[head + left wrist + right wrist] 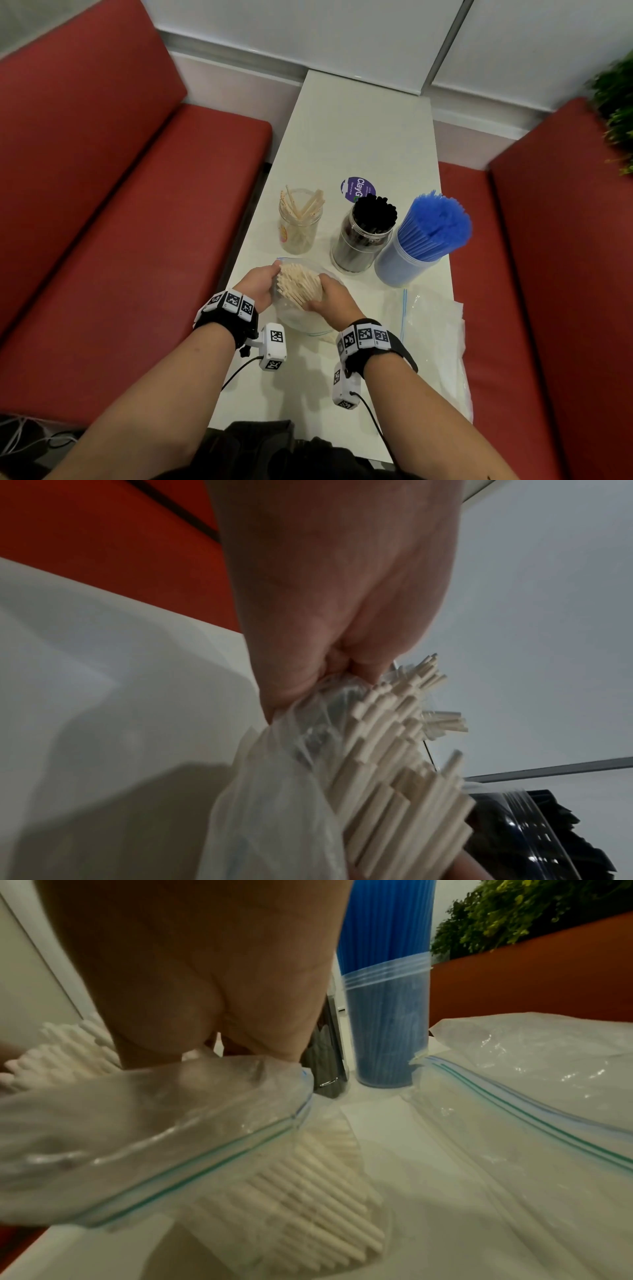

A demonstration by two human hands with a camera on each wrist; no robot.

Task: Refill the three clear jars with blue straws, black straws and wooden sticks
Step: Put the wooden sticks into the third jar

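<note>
Blue straws (436, 222) and black straws (375, 214) jarred; both hands, left hand (262, 286) and right hand (334, 298), grasp bagged wooden sticks (299, 282); stick jar (299, 228) nearly empty

Wooden sticks (298, 284) bundled in bag; jar (299, 222) nearly empty, others full.

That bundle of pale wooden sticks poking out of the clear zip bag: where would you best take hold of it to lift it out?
Grip the bundle of pale wooden sticks around its middle, closing in from both sides as the left hand and right hand do. The sticks are loose and fanned, so a grip at the tips would probably scatter them. The clear zip bag covers their lower ends.
</note>
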